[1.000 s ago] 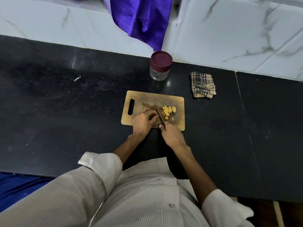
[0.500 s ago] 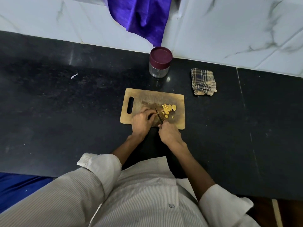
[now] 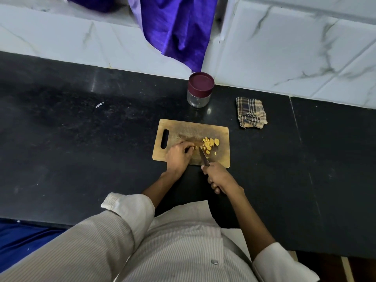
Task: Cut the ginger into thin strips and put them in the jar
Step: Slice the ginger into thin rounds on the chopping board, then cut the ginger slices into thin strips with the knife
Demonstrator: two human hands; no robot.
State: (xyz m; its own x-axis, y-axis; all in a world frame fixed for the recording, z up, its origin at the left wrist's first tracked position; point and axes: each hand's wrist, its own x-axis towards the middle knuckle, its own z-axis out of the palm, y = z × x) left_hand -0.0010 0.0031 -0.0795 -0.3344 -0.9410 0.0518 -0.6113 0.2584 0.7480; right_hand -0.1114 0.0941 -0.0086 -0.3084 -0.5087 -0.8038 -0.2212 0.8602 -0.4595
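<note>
A wooden cutting board (image 3: 220, 157) lies on the black counter. Several yellow ginger slices (image 3: 210, 143) sit in a small pile near its middle. My left hand (image 3: 179, 154) rests on the board with curled fingers pinching a small uncut ginger piece (image 3: 196, 147), mostly hidden under the fingertips. My right hand (image 3: 218, 177) grips the knife (image 3: 204, 157) by its handle at the board's near edge; the blade points up toward the ginger, between the piece and the pile. A clear glass jar (image 3: 198, 97) with a maroon lid on stands behind the board, by the wall.
A folded checked cloth (image 3: 251, 112) lies right of the jar. A purple fabric (image 3: 177, 29) hangs over the marble wall above the jar. The black counter (image 3: 81, 149) stretches wide to the left and right.
My right hand has drawn back toward me, off the board's near edge, pulling the knife with it. My left hand stays on the ginger piece. The view has shifted slightly.
</note>
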